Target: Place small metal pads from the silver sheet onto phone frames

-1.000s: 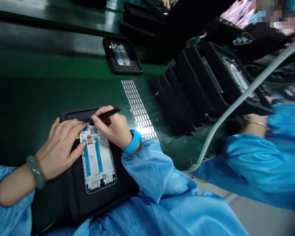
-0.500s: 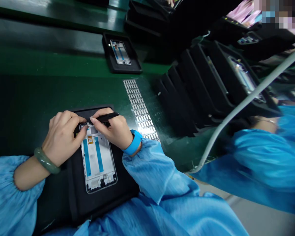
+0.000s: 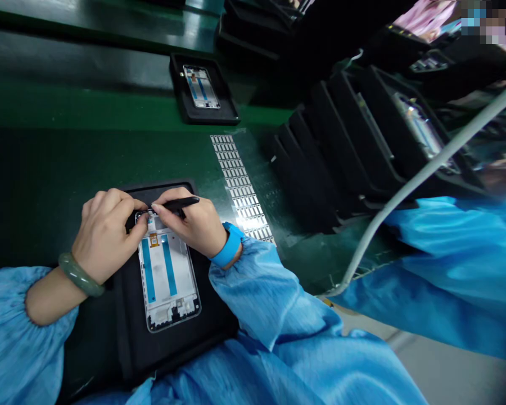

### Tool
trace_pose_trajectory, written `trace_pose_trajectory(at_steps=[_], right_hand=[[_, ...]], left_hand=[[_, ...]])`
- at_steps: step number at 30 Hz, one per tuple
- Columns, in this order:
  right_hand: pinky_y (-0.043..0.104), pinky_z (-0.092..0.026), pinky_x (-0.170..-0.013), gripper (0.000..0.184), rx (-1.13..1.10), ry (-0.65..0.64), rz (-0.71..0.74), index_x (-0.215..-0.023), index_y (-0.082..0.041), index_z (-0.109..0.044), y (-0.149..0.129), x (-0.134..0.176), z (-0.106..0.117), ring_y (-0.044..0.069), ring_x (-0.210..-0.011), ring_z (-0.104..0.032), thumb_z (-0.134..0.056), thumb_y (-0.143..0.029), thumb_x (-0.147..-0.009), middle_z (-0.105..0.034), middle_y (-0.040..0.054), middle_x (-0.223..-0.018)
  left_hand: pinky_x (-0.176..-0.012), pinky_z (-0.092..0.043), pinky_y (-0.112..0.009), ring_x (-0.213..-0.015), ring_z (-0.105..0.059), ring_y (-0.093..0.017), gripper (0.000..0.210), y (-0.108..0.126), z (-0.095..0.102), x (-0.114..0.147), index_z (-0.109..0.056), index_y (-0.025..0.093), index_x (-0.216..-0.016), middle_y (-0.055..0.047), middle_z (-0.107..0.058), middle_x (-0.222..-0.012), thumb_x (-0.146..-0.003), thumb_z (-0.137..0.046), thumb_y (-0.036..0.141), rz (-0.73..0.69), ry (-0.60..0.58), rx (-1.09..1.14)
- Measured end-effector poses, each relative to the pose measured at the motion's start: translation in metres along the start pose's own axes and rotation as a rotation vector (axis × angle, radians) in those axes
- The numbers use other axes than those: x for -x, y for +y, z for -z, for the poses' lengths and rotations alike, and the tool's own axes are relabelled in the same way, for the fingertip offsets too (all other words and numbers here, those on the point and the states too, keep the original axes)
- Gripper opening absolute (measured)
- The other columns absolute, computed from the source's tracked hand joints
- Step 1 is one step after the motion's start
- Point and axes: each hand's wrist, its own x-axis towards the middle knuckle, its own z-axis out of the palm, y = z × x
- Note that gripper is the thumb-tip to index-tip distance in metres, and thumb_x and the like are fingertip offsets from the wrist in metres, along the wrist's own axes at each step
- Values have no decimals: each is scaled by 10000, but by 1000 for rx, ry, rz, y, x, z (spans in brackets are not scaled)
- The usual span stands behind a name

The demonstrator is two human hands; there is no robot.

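Note:
A phone's mid-frame (image 3: 181,270), silver-white with two blue strips and a small orange flex cable (image 3: 154,240), lies in a black foam tray (image 3: 215,320) in front of me. My left hand (image 3: 109,230), wearing a green bangle, grips the frame's upper left corner between thumb and index finger. In my right hand (image 3: 191,222), with a blue wristband, a slim black pen-like tool (image 3: 181,203) is pinched. Its working end, hidden by my fingers, is at the frame's top edge close to my left fingertips.
A sheet of small metallic stickers (image 3: 240,180) lies right of the tray. Farther back sits another black tray (image 3: 211,115) with a phone frame. Stacked black trays (image 3: 333,169) lean at the right, behind a grey cable (image 3: 388,214). A co-worker's blue sleeve (image 3: 459,247) is beside them.
The far tray has shifted slightly left. My right hand and the tool have edged left along the frame's top. The co-worker's arm at the right has moved. My left hand stays put.

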Motion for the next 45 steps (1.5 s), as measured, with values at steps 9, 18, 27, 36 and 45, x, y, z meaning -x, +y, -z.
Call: trace_pose_trajectory(at_steps=[9, 18, 27, 36, 45], right_hand=[[212, -484, -684, 135, -24, 46, 6, -899, -182, -579, -4, -1, -1, 111, -766, -653, -511, -298, -896, -679, 7, -856], [212, -524, -721, 97, -227, 152, -86, -875, -177, -563, -1, -3, 1, 101, -759, -636, -547, -273, -869, -638, 16, -873], [211, -529, -714, 100, -325, -20, -81, -913, -172, -546, 6, -6, -1, 100, -774, -632, -539, -264, -875, -615, 11, -884], [185, -520, -725, 89, -332, 2, -110, -919, -173, -524, 0, -9, -5, 83, -758, -631, -552, -238, -864, -612, 0, -874], [212, -518, -696, 112, -405, -21, -185, -913, -187, -488, 6, -14, -6, 100, -740, -630, -544, -267, -859, -588, -15, -811]], left_hand=[[-730, -410, -415, -871, -522, -253, 172, 1, 1, -4, -588, 234, -808, -47, -568, -865, -844, -485, 366, 29, 0, -55], [-811, -427, -407, -911, -526, -242, 201, -4, 2, -2, -599, 200, -875, -54, -575, -893, -867, -455, 339, -52, -11, 20], [-832, -431, -411, -933, -509, -265, 258, -6, -2, 4, -597, 116, -957, -99, -536, -916, -837, -505, 325, -100, 48, 67], [-841, -422, -418, -945, -515, -269, 256, -8, -3, 4, -586, 115, -938, -102, -541, -927, -839, -511, 338, -116, 34, 64], [-828, -426, -418, -946, -518, -270, 289, -12, -2, 5, -592, 130, -981, -101, -545, -942, -842, -522, 374, -129, 38, 79]])
